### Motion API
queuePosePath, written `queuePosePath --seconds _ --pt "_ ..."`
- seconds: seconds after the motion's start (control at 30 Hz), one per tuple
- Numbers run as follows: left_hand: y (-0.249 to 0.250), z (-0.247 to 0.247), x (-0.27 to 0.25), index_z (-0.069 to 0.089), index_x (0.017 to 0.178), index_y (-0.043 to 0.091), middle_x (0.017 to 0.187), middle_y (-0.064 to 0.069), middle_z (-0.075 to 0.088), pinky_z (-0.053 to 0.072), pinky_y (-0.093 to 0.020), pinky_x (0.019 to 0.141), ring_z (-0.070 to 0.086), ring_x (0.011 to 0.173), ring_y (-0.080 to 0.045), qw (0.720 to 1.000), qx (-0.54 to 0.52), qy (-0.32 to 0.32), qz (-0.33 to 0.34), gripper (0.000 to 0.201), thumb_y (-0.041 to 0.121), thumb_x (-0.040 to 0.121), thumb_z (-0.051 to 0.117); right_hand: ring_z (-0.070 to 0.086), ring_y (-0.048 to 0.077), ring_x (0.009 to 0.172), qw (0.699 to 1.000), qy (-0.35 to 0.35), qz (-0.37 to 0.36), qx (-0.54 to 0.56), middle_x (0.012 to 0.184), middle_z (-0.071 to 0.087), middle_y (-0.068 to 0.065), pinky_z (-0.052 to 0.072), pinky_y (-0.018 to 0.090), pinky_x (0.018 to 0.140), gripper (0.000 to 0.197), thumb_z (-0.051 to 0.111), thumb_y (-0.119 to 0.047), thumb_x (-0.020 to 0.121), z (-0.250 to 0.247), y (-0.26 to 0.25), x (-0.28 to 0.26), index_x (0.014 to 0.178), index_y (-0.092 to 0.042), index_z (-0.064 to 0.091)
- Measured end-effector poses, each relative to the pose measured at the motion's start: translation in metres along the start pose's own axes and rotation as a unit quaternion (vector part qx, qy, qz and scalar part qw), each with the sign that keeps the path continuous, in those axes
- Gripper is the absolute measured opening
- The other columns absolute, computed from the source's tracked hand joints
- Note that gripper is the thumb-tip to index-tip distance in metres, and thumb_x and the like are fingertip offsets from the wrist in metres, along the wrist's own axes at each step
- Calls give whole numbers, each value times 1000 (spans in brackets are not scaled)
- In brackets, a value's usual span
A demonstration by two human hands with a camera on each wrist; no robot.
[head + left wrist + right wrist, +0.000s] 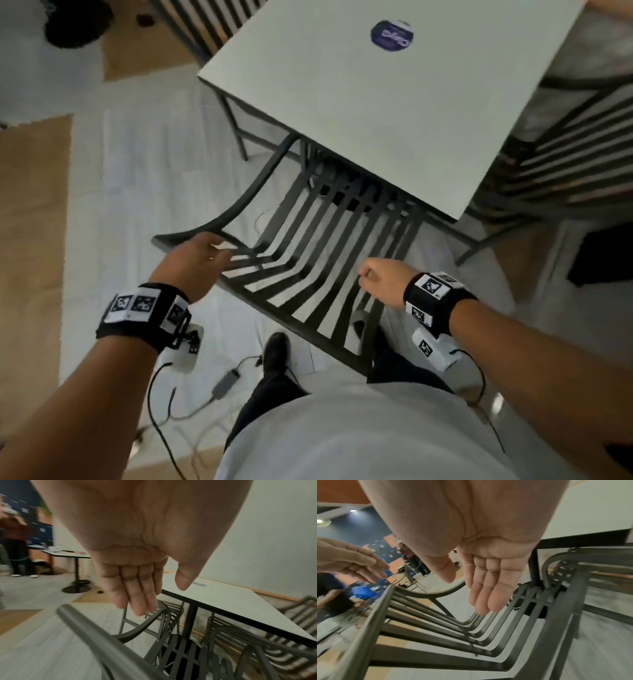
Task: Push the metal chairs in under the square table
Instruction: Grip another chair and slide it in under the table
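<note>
A dark metal slatted chair stands in front of me, its seat front tucked under the near edge of the square white table. My left hand hovers over the chair's back left corner. In the left wrist view the left hand is flat with straight fingers, above the top rail and not touching it. My right hand hangs over the right part of the backrest. In the right wrist view the right hand is open and holds nothing, above the slats.
A second metal chair stands at the table's right side and a third at the far left corner. Cables and an adapter lie on the floor by my shoe. A purple sticker is on the tabletop.
</note>
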State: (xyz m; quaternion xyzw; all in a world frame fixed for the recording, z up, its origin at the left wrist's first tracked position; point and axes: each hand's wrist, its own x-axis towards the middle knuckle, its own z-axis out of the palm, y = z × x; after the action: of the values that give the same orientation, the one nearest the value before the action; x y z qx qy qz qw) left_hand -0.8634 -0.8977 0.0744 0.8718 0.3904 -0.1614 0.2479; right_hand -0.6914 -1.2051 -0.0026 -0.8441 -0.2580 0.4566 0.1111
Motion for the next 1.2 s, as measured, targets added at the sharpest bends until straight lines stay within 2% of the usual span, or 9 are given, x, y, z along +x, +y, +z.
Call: queuePosePath --seconds 0.27,0.37,0.47,0.57,0.7,0.8,0.93,1.1,1.2 --pt "-42 2 77 59 128 21 128 -14 61 46 -51 88 59 114 -39 989 123 -24 78 47 51 91 59 58 25 84 961 76 223 143 95 61 4 39 29 60 24 52 -40 98 77 -37 -35 104 -18 56" --pt "-56 7 81 60 129 23 131 -16 61 46 -44 87 61 114 -39 985 144 -50 80 47 52 92 59 52 27 89 942 78 277 173 121 63 14 40 29 73 45 52 -45 97 100 -47 -39 126 -10 56" --pt "-69 10 90 57 133 19 131 -17 63 43 -56 107 58 119 -41 975 200 -51 84 63 64 88 54 58 32 101 918 81 326 213 133 59 16 42 32 80 59 52 -50 94 117 -48 -40 135 -9 51" --pt "-84 4 106 54 132 14 130 -14 60 41 -59 108 56 121 -40 981 189 0 48 68 60 81 56 62 37 112 886 89 372 264 136 58 18 48 36 84 74 54 -57 88 126 -49 -40 142 -7 44" --pt "-103 -3 124 45 132 6 128 -22 53 55 -50 84 60 108 -46 995 74 2 -61 73 48 76 68 74 38 79 862 89 382 322 94 72 17 63 51 81 56 56 -57 71 135 -38 -34 99 -9 60" --pt "-113 0 134 45 114 5 106 -23 66 64 -52 72 74 74 -40 990 -40 -49 -125 55 39 77 67 71 34 62 844 92 379 369 75 75 21 60 38 63 40 54 -46 79 145 -36 -31 85 -7 62" --pt "-113 -4 150 48 109 -4 89 -26 72 64 -46 63 75 68 -39 988 -70 -65 -117 32 19 90 59 65 27 60 851 88 392 340 49 67 4 50 24 53 28 48 -21 96 152 -38 -28 70 -13 56" --pt "-124 -17 164 62 81 -10 75 -27 74 63 -52 84 75 72 -40 992 -42 -71 -96 28 15 93 57 44 10 56 869 44 366 329 70 43 0 40 12 33 39 40 -13 103 160 -72 -29 66 -23 35" --pt "-133 -28 172 58 75 -7 74 -22 68 64 -48 75 70 70 -36 992 -53 -67 -88 28 12 94 60 46 11 56 879 32 350 323 72 45 1 39 11 30 33 41 -13 103 173 -86 -23 71 -20 42"
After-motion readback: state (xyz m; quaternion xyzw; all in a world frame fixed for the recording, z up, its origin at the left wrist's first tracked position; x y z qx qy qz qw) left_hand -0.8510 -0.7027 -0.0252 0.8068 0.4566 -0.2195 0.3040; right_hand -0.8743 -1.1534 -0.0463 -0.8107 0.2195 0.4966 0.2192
